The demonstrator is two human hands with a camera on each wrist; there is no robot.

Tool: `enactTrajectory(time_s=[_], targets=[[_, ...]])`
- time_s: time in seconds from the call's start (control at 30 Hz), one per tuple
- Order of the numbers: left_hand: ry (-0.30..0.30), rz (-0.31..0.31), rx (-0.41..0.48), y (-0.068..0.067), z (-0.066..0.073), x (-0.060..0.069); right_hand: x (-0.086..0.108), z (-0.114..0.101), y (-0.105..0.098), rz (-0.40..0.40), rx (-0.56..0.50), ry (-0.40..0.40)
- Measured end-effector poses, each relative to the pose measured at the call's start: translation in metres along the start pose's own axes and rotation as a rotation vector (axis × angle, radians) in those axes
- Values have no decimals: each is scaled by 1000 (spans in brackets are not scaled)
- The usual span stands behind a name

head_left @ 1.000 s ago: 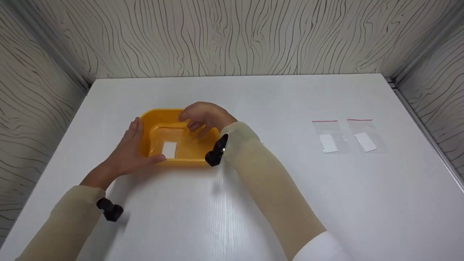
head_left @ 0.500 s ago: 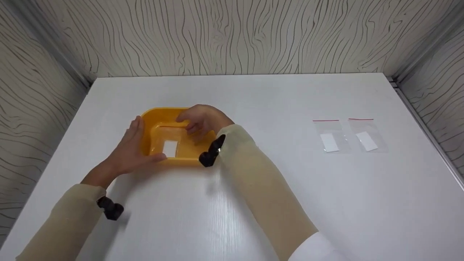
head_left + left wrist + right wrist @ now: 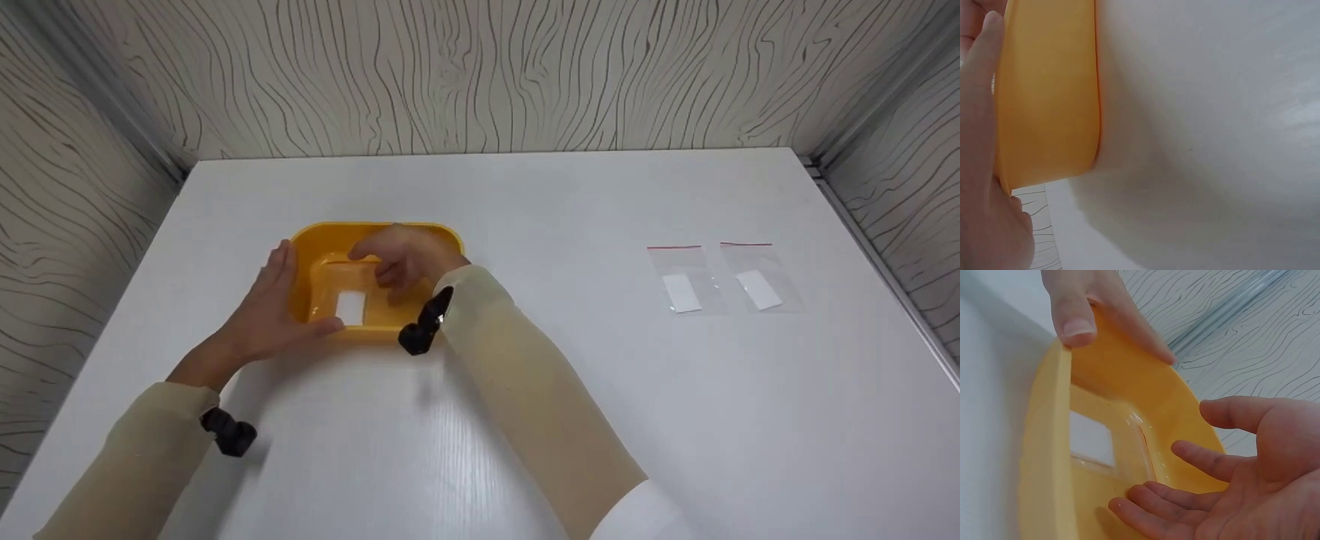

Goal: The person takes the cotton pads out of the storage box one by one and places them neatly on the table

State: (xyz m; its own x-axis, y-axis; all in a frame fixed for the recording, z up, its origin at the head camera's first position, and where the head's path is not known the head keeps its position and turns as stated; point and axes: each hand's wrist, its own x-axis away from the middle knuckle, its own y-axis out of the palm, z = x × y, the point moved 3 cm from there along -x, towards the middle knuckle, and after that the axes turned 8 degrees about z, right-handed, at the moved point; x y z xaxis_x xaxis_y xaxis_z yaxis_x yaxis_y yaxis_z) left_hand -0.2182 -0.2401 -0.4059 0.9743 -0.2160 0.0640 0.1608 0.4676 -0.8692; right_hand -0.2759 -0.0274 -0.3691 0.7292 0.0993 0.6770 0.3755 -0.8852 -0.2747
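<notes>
A yellow plastic bin [image 3: 424, 319] stands on the white table in the head view. My left hand [image 3: 262, 311] grips its left end, thumb over the near rim and fingers along the end wall, as the right wrist view also shows. Inside the bin lies a clear zip bag [image 3: 324, 281] with a white slip [image 3: 350, 307] in it. Over the bin's right half is my right hand [image 3: 409, 259]; in the right wrist view its fingers [image 3: 1204, 461] are spread and loosely bent, holding nothing, with the lower fingertips close to the bag's edge. Contact with the bag cannot be told.
To the right on the table lie two more clear zip bags, one left [image 3: 684, 281] and one right [image 3: 761, 277], each with a red seal line and a white slip. Wood-patterned panels [image 3: 480, 75] surround the table at the back and sides.
My right hand has moved left and slightly nearer, deeper over the bin, uncovering its far right corner. The left hand and the bin have stayed in place.
</notes>
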Motion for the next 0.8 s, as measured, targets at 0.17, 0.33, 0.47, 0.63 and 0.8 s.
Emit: enactTrajectory(time_s=[0.17,0.33,0.47,0.63,0.8], targets=[[-7,2,10,-1,1,1,4,0,8,39,-54,8],[0,13,19,-1,0,1,3,0,14,27,-80,-12],[8,19,17,-1,-1,1,1,0,19,-17,-77,-52],[30,23,13,0,0,1,2,2,21,-15,-63,-45],[23,23,12,1,-1,1,4,1,19,-18,-30,-12]])
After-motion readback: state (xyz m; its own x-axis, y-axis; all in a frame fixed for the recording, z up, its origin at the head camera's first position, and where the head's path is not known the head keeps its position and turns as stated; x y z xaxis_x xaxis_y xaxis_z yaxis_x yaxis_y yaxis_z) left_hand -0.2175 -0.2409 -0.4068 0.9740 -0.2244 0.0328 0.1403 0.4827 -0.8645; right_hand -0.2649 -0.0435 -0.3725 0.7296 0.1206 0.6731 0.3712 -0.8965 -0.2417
